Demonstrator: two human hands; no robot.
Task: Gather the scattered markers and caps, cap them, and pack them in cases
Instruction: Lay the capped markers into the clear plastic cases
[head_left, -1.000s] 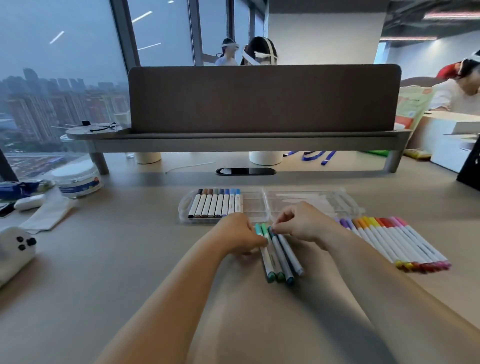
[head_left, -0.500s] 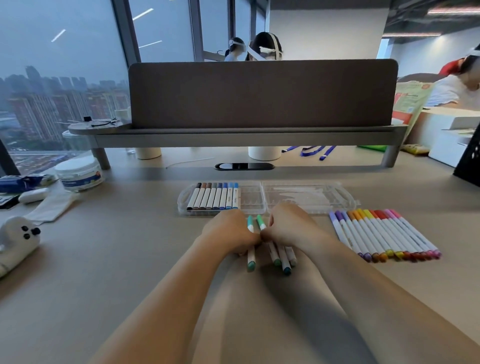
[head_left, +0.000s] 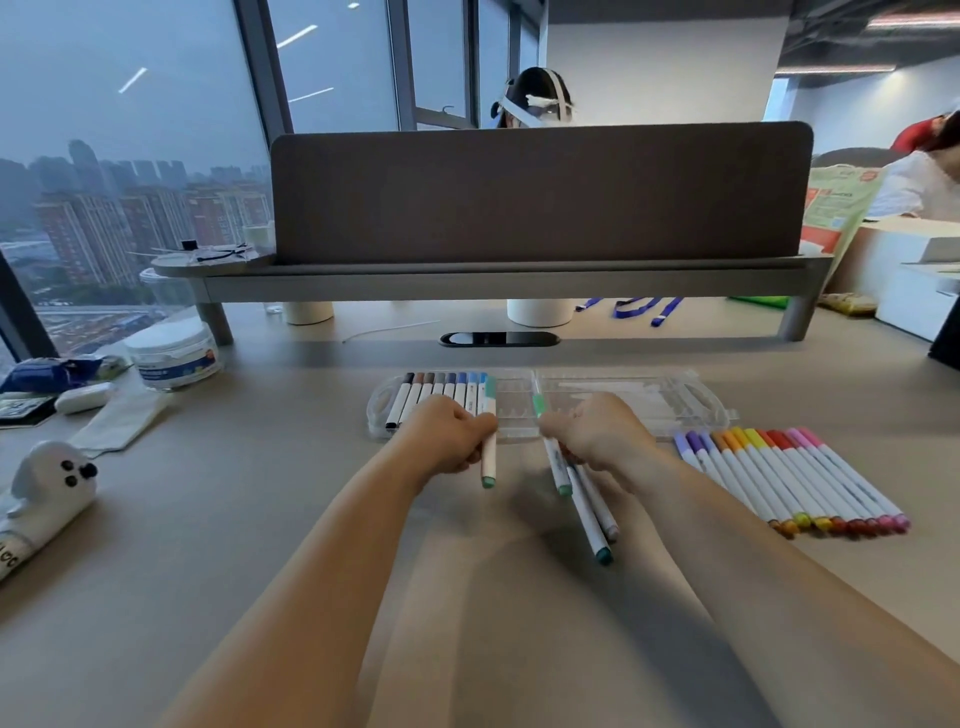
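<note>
Parted from the knuckle-to-knuckle huddle of 0.5 s ago, with 1 marker drawn off to each side. Grips a teal-capped marker (head_left: 489, 457) in the curled fingers of the left hand (head_left: 449, 434), cap pointing away, over the clear case (head_left: 623, 405) just beyond the fingertips. Holds a green-capped marker (head_left: 555, 462) in the right hand (head_left: 597, 434) likewise, long axis running fore and aft, roughly in line with the slots. Trails 2 more markers (head_left: 589, 514) from beneath the right fingers, slanted back toward the body; cannot tell whether pinched or merely lying on the desk (head_left: 234, 519). Probably needs only a short push forward from the left hand, nearer the filled row (head_left: 436, 389) just left of its fingertips.
</note>
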